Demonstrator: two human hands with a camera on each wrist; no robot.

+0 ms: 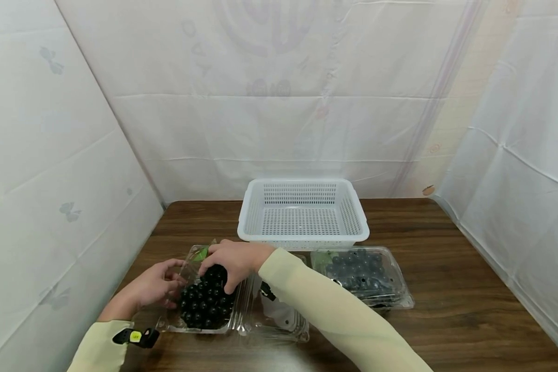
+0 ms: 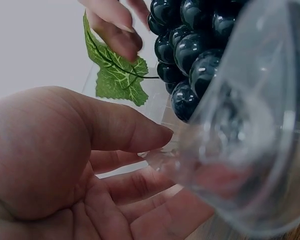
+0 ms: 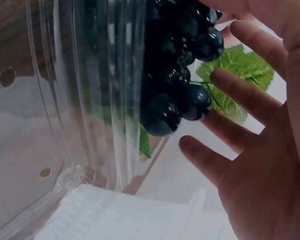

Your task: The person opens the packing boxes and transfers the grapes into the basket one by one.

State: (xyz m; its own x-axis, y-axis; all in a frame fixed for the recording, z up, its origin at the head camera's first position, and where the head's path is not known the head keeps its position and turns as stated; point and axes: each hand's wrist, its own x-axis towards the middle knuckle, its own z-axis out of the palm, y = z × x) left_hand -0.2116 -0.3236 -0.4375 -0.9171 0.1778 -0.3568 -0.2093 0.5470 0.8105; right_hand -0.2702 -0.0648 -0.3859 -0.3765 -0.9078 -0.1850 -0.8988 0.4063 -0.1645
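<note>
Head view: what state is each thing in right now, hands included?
Left box: open, lid out to its right
Dark grapes: uncovered in the left box
Right box: closed over more dark grapes
White basket: upright, open-topped
Left hand: at the left box's edge, grip unclear
Right hand: fingers spread over the uncovered grapes

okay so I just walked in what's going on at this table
A person is working at a bunch of dark grapes lying in an open clear container. Their right hand reaches over the bunch, fingers spread, and the left hand is at the container's left edge. A closed clear container with more grapes sits to the right, and a white basket stands behind.
</note>
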